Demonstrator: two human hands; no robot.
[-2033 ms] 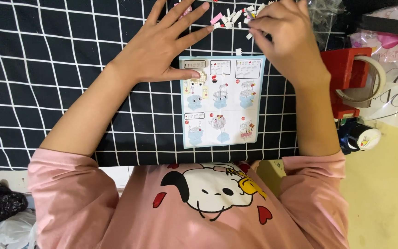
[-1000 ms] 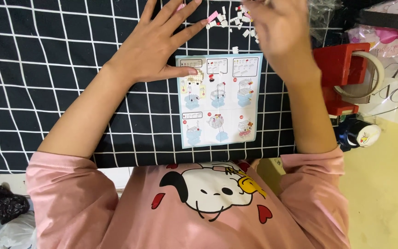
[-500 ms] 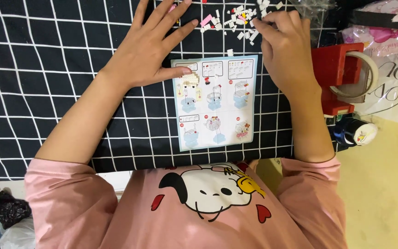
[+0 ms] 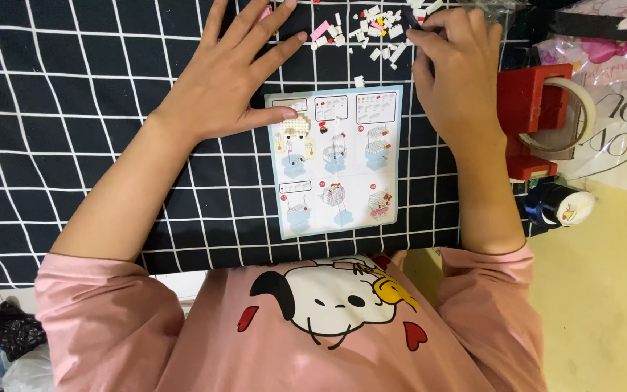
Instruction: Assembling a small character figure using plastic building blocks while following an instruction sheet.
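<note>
We see the left hand [image 4: 230, 80] lying flat, fingers spread and released, on the black cloth [image 4: 74, 145] with its white grid; its thumb tip rests on the top left corner of the instruction sheet [image 4: 335, 161]. The right hand [image 4: 455, 80] curls at the edge of the small bricks [image 4: 375, 33], white and pink, scattered at the cloth's far edge just above the sheet. Its fingertips bend inward; we cannot tell whether they pinch a piece. A red tape dispenser [image 4: 535, 120] stands just right of that wrist.
</note>
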